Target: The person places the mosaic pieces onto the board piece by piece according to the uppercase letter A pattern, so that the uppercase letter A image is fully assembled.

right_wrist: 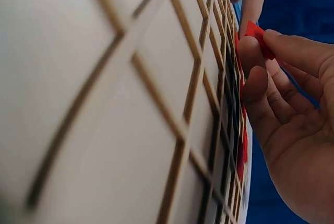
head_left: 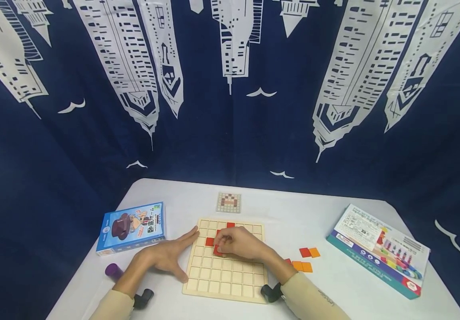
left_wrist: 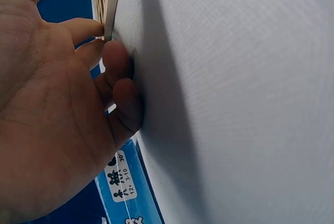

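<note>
A pale wooden grid board [head_left: 222,278] lies on the white table, with red tiles in some upper cells, one of them at its top edge [head_left: 231,225]. Over its middle my right hand [head_left: 239,243] pinches a red tile [right_wrist: 259,39] between thumb and fingertips, seen clearly in the right wrist view. My left hand [head_left: 170,255] rests with spread fingers at the board's left edge and holds nothing; in the left wrist view its fingers [left_wrist: 122,62] touch the tabletop beside the board.
Red and orange tiles [head_left: 307,267] lie right of the board. A small patterned card [head_left: 228,202] is behind it. A blue box [head_left: 134,226] and purple cylinder [head_left: 113,271] stand at left, a larger box [head_left: 378,251] at right. A printed navy curtain hangs behind.
</note>
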Available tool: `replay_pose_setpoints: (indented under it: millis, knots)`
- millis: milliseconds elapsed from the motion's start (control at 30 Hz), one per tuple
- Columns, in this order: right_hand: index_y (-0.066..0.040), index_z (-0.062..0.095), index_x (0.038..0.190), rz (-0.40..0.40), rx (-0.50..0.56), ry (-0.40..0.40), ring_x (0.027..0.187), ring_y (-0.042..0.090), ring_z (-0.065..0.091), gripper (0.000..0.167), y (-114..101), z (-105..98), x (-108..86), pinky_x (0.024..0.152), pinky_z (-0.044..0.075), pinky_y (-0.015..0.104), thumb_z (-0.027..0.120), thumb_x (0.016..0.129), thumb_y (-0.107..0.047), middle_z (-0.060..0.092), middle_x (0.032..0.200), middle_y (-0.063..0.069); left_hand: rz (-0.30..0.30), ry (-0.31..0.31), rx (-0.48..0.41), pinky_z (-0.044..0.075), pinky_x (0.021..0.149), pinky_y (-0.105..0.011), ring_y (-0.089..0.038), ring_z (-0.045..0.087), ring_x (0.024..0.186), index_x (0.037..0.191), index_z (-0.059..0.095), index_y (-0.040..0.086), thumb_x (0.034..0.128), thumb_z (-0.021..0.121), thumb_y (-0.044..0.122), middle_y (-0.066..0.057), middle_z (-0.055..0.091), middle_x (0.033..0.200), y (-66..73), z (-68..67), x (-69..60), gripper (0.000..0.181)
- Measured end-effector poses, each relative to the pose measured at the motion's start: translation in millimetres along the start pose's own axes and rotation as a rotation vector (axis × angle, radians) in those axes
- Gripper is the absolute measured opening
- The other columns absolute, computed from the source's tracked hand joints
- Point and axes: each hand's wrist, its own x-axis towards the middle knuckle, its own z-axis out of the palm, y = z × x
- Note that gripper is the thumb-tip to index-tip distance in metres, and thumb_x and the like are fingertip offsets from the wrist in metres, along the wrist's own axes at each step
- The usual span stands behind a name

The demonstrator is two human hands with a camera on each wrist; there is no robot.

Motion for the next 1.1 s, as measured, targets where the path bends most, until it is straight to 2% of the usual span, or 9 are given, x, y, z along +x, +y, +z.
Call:
replay_pose_setpoints:
  millis: [300, 700, 900, 1100]
  knots:
    - [-0.018, 0.068, 0.097, -0.03, -0.02, -0.007, 0.067, 0.003, 0.055, 0.014, -6.9, 11.1, 13.7, 0.063, 0.049, 0.021, 0.066, 0.084, -0.013, 0.062, 0.076, -0.009, -0.002, 0.004, 0.037, 0.028, 0.105, -0.046, -0.024, 0.019, 0.137, 0.15, 0.012, 0.015, 0.0514, 0.081, 0.055, 0.002, -0.003, 0.155, -0.5, -2.0, -2.6, 0.126]
    - [-0.017, 0.068, 0.095, -0.071, -0.081, 0.003, 0.065, 0.0, 0.053, 0.014, -13.2, 17.8, 19.7, 0.062, 0.048, 0.018, 0.065, 0.084, -0.01, 0.061, 0.072, -0.011, -0.004, -0.002, 0.035, 0.027, 0.106, -0.046, -0.024, 0.018, 0.137, 0.15, 0.011, 0.016, 0.0517, 0.081, 0.054, 0.002, -0.004, 0.155, -1.3, -1.6, -2.3, 0.126]
    - [-0.018, 0.068, 0.094, -0.052, -0.098, -0.002, 0.065, 0.0, 0.053, 0.012, -14.4, 21.0, 21.6, 0.061, 0.048, 0.018, 0.066, 0.084, -0.011, 0.06, 0.071, -0.011, -0.007, -0.004, 0.031, 0.026, 0.106, -0.046, -0.024, 0.017, 0.137, 0.149, 0.011, 0.015, 0.0519, 0.081, 0.054, 0.002, -0.003, 0.155, -0.2, -2.7, -2.8, 0.126]
    - [-0.02, 0.071, 0.09, -0.033, -0.161, 0.013, 0.066, 0.003, 0.049, 0.01, -15.4, 22.8, 23.8, 0.059, 0.046, 0.019, 0.069, 0.082, -0.014, 0.055, 0.072, -0.011, -0.004, -0.009, 0.03, 0.025, 0.106, -0.046, -0.024, 0.017, 0.137, 0.15, 0.011, 0.015, 0.0526, 0.081, 0.054, 0.001, -0.003, 0.155, -0.3, -2.7, -2.6, 0.125]
